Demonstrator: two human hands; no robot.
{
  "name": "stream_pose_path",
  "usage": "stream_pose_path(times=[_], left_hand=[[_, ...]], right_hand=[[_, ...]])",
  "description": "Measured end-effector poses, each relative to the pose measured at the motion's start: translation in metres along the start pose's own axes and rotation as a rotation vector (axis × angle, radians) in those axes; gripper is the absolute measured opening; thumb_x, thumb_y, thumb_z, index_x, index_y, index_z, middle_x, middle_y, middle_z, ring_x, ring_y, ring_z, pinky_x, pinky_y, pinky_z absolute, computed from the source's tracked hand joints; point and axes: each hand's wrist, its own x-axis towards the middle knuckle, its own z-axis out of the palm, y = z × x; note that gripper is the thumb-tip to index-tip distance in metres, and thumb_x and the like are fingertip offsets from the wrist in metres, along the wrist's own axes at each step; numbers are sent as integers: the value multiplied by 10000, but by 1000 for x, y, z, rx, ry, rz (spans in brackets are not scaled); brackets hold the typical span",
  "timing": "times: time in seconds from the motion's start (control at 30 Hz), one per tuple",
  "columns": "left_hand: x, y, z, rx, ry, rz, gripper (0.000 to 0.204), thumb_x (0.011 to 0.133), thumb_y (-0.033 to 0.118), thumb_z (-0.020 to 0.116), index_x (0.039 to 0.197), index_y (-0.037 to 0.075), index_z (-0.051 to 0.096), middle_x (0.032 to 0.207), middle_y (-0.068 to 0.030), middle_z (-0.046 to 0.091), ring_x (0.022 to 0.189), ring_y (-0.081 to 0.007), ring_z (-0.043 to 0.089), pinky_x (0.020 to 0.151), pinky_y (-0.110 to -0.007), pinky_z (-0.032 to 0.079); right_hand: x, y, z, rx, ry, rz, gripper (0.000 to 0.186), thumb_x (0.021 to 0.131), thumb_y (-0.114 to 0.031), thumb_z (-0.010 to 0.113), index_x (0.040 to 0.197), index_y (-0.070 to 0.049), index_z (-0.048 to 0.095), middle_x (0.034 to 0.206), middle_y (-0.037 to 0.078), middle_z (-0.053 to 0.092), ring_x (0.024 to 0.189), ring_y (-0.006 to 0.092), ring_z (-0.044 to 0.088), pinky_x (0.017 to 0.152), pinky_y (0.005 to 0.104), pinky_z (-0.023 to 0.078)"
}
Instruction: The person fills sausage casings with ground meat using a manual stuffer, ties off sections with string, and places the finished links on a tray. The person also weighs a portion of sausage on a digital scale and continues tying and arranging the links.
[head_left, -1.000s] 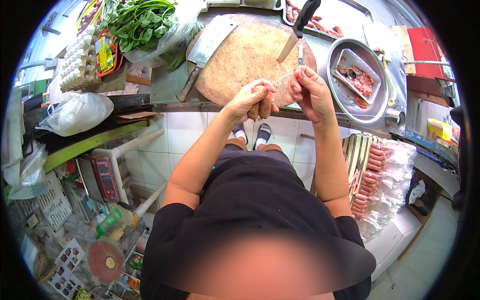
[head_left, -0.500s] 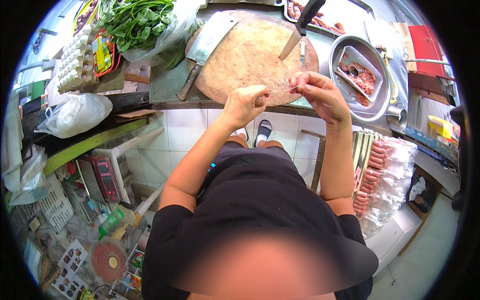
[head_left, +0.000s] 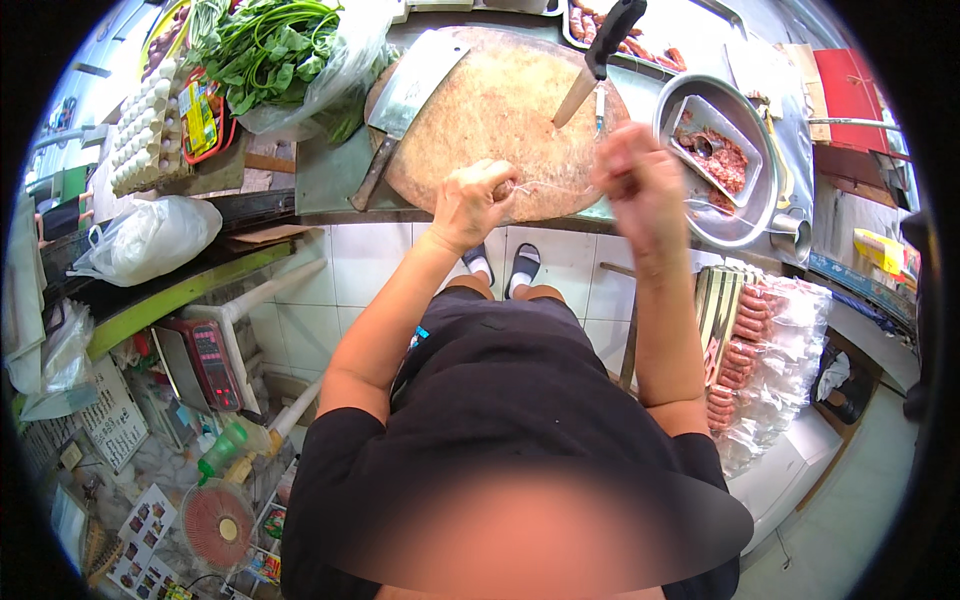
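**My greenish bench (head_left: 322,180), well filled**

Straight ahead of me, a round wooden chopping board (head_left: 490,110) lies flat, reaching the near edge. To my left sits a clear plastic bag (head_left: 335,85) of leafy greens (head_left: 280,60). To my right stands a round metal bowl (head_left: 755,215), a metal cup (head_left: 790,238) just beside it. A tray (head_left: 690,30) of reddish sausages (head_left: 587,25) lies beyond the board.

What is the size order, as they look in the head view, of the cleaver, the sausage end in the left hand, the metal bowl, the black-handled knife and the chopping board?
1. Chopping board
2. Metal bowl
3. Cleaver
4. Black-handled knife
5. Sausage end, partly hidden by the left hand
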Motion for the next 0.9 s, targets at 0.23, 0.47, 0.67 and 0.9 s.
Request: stream_pose_path(times=[0.23, 0.47, 0.67, 0.9], left_hand=[[1, -4, 6, -22, 13, 12, 116, 798, 47, 688, 911, 75, 676, 795, -78, 648, 642, -168, 627, 614, -281, 510], [6, 5, 11, -37, 135, -222, 356, 843, 138, 733, 1179, 38, 667, 858, -128, 704, 698, -195, 681, 686, -289, 542], [5, -12, 13, -647, -98, -680, 322, 888, 237, 717, 1058, -20, 626, 807, -67, 671, 742, -232, 677, 680, -328, 538], [-1, -30, 18, -1944, -46, -518, 356, 918, 390, 657, 1053, 62, 621, 1033, -94, 637, 1098, -243, 574, 1012, -432, 423]], right_hand=[[-6, -29, 11, 7, 22, -113, 131, 995, -170, 561, 972, -41, 569, 704, -11, 448, 622, 89, 390, 542, 202, 313], [3, -35, -14, 46, -112, -283, 136, 1003, -179, 544, 968, -49, 565, 709, 5, 449, 625, 96, 379, 553, 230, 322], [-11, -14, -28, 43, -61, -165, 104, 982, -137, 575, 962, -35, 563, 714, 29, 494, 632, 109, 444, 559, 233, 362], [-23, 1, -41, -65, -102, -256, 119, 987, -180, 573, 972, -64, 558, 611, -20, 427, 533, 82, 416, 587, 274, 433]])
